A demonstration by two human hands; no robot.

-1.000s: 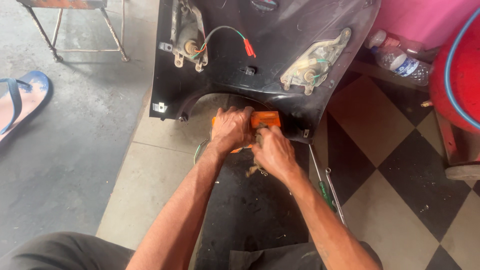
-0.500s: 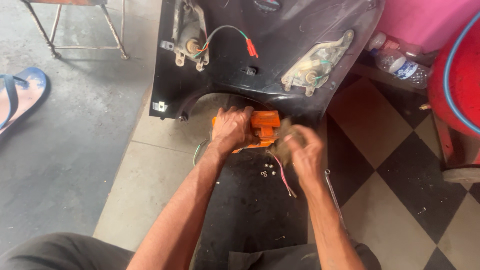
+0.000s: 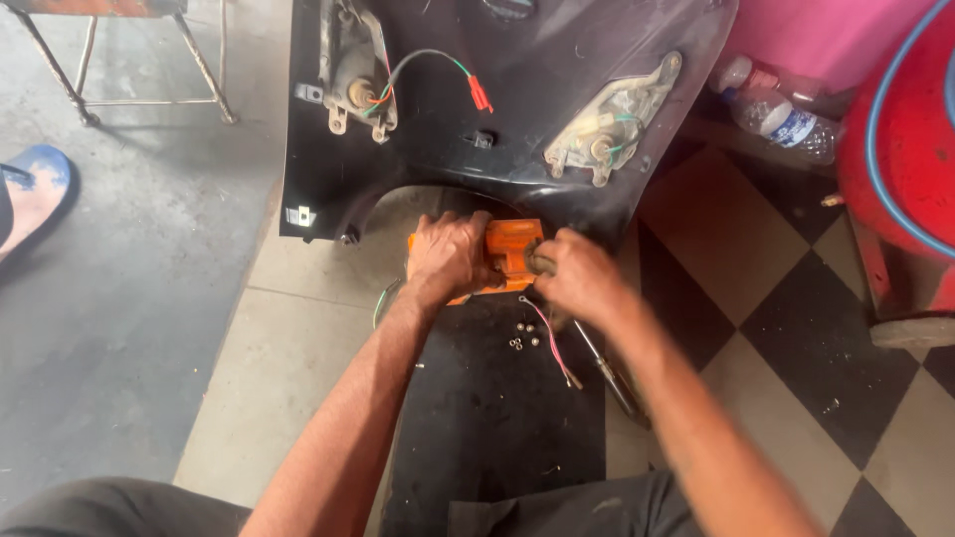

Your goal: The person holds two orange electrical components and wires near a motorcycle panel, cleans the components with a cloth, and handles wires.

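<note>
**Both hands on an orange lamp housing at the edge of a black body panel**

Head view: the left hand (image 3: 450, 257) is closed around the left side of an orange lamp housing (image 3: 512, 249), fingers wrapped over its top. The right hand (image 3: 577, 278) grips the housing's right end, fingers curled tight against it. The housing sits on the floor just below the arched cut-out of a black body panel (image 3: 527, 60), which lies face-down and fills the top of the view. On the panel's inner face are two grey lamp brackets, one at the upper left (image 3: 353, 75) and one at the right (image 3: 612, 119); a green and red wire with a red connector (image 3: 478, 92) loops from the left one.

Under the hands lies a black mat (image 3: 497, 418). On it, just below the housing, are a few small nuts (image 3: 521, 336) and a pink wire (image 3: 549, 343); a screwdriver (image 3: 609, 373) lies beside them, at the mat's right edge. To the right is a checkered tile floor (image 3: 796, 328), a red drum (image 3: 900, 149) with a blue hose, and plastic bottles (image 3: 781, 114). At far left, a blue sandal (image 3: 35, 194) rests on grey concrete, with metal chair legs (image 3: 149, 70) behind it.
</note>
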